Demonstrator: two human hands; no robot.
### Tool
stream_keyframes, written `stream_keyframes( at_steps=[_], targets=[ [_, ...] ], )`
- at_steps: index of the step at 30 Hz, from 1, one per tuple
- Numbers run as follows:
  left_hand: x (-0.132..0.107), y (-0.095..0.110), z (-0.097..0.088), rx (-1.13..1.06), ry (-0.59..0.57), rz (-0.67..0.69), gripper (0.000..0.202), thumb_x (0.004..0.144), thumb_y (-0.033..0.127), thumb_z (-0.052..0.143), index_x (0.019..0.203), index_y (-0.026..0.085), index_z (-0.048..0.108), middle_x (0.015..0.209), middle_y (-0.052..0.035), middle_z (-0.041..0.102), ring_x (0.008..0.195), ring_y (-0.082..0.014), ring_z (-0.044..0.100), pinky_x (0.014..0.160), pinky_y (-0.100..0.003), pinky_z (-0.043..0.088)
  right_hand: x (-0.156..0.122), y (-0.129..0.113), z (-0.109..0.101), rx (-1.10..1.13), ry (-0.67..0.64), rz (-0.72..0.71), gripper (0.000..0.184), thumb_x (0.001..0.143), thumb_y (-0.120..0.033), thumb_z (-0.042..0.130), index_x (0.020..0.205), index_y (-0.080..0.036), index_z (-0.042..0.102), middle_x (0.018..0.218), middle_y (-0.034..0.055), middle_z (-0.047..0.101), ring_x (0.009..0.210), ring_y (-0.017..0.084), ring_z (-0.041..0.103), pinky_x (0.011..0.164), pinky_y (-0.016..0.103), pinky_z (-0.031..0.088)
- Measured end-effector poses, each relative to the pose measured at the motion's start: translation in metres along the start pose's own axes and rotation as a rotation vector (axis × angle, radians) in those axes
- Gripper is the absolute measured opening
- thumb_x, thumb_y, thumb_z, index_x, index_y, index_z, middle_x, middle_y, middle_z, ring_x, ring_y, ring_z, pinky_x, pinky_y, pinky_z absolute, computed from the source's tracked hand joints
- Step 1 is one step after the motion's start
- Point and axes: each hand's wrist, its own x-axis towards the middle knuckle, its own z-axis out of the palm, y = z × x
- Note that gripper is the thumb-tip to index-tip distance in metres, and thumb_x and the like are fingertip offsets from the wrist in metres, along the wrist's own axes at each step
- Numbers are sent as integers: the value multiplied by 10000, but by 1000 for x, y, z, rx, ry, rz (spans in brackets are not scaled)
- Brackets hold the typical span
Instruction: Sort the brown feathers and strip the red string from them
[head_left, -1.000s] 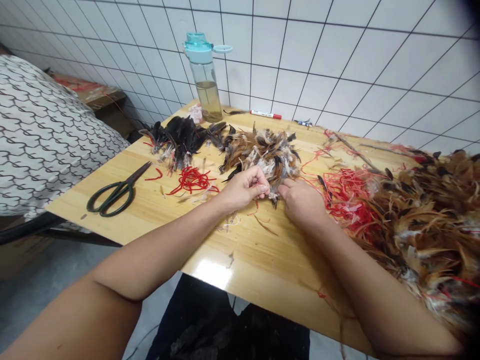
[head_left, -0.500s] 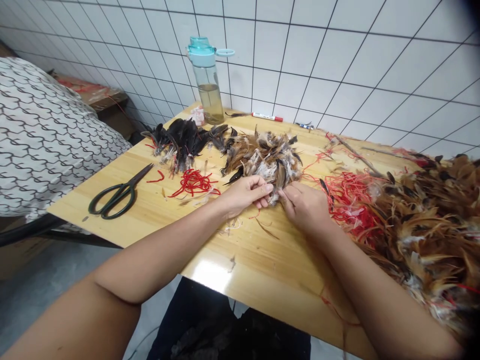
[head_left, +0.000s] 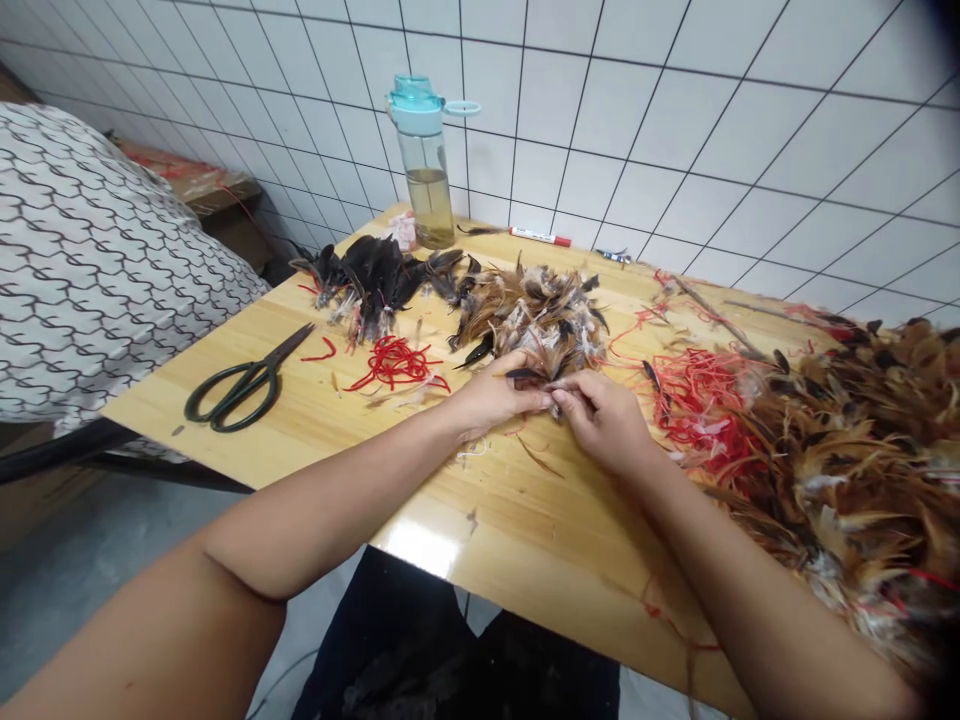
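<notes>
My left hand [head_left: 501,395] and my right hand [head_left: 606,415] meet in front of a pile of brown and white feathers [head_left: 529,310]. Between them is a small bunch of feathers [head_left: 551,362], brown with a dark one sticking out to the left. My left thumb and fingers pinch its lower end, and my right thumb and forefinger close on the same end. The feather bases are mostly covered by my fingers. Left of the pile lie black feathers [head_left: 379,275] and a heap of red string [head_left: 396,363].
Green-handled scissors [head_left: 236,395] lie at the table's left. A water bottle [head_left: 427,190] and a red-and-white marker [head_left: 540,238] are near the tiled wall. On the right are tangled red strings [head_left: 705,400] and a large heap of brown feathers [head_left: 862,460].
The feathers between my hands now fan upward and the dark one points left over my left hand. My hands have drawn closer together. The view has shifted slightly.
</notes>
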Motion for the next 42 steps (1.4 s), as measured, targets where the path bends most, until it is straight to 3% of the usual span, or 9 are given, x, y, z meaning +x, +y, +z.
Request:
stream_keyframes(
  at_steps=[3,5,12,18,21,25,29,34,42],
  targets=[
    [3,0,0,91,37,129,336,629,121,780,848,149,528,781,28,597,740,-71,569,731,-211,436,2,3,2,87,6,103,171,859,-326,539,816,-184,622,663,29,616,614,152,537,583,265,384],
    [4,-1,-1,148,39,136,296,660,108,746,827,153,505,705,50,554,651,-54,522,663,-194,414,2,6,6,106,-8,138,193,831,-353,570,740,-184,598,632,26,593,592,148,514,565,265,381],
    [3,-2,0,105,25,138,284,689,167,745,853,154,512,747,36,563,682,-66,555,686,-206,434,2,12,10,240,-62,132,185,834,-358,575,824,-182,629,796,74,685,735,187,607,682,299,463],
    [1,2,0,104,-63,41,403,653,170,788,984,130,563,878,-33,666,775,-117,625,803,-292,482,2,7,5,61,-64,66,170,861,-291,510,771,-175,594,810,108,673,748,195,608,693,295,453],
    [1,1,2,110,-60,19,394,625,169,805,966,121,613,884,-42,690,807,-134,633,835,-309,483,1,4,6,-30,-89,63,144,848,-222,494,736,-178,572,790,105,655,736,190,592,667,276,428],
    [5,-3,0,35,-23,33,349,593,208,834,868,122,636,834,-29,688,779,-135,628,794,-289,486,2,-1,9,-81,-108,122,142,836,-260,541,718,-182,553,742,77,623,657,173,542,606,273,376],
    [6,-3,-5,-89,-1,-5,321,634,274,827,830,115,629,745,-11,642,683,-100,587,683,-248,457,3,-4,6,55,-78,143,199,828,-305,569,669,-196,523,634,12,547,558,130,451,540,255,321],
    [7,4,-8,-222,-12,-39,336,574,252,861,785,114,640,708,-1,619,616,-70,532,594,-216,402,4,-2,1,302,-18,193,174,856,-349,550,857,-192,623,601,-24,536,540,113,447,549,244,345],
    [10,-2,-8,-184,57,-11,330,585,251,850,764,122,604,674,9,595,620,-73,527,594,-215,383,3,-3,-4,279,82,200,215,841,-313,579,1010,-190,628,617,-27,536,551,118,462,557,251,354]
  ],
)
